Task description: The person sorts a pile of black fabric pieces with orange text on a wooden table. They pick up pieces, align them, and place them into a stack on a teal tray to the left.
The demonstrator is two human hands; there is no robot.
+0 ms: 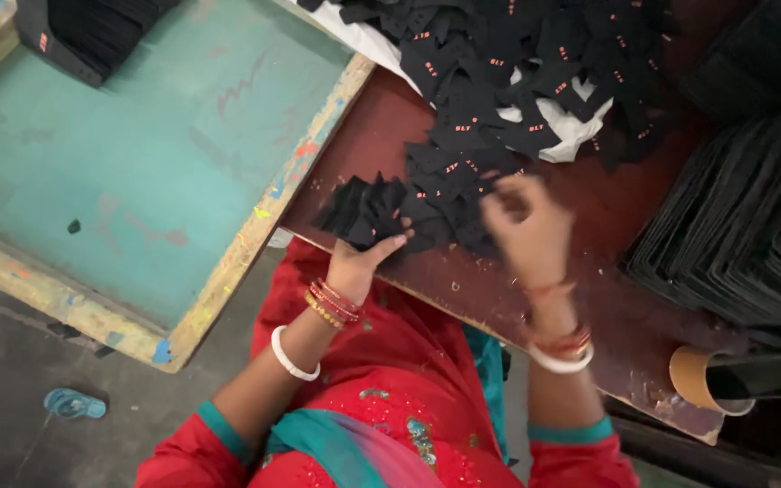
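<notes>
My left hand point(361, 258) holds a fanned bunch of small black fabric pieces point(363, 210) at the near edge of the dark red table point(390, 126). My right hand point(526, 226), blurred with motion, reaches into the spread of black fabric pieces with small orange prints point(499, 81), fingers pinching at one piece beside the bunch. A large loose heap of these pieces lies across the table, partly on white cloth point(571, 126). Both wrists wear bangles.
A teal-topped table with a paint-marked wooden rim point(137, 154) stands to the left. Stacks of black pieces point(743, 235) fill the right side. A cardboard roll core point(707, 380) sits at the table's near right. A blue sandal point(74, 403) lies on the grey floor.
</notes>
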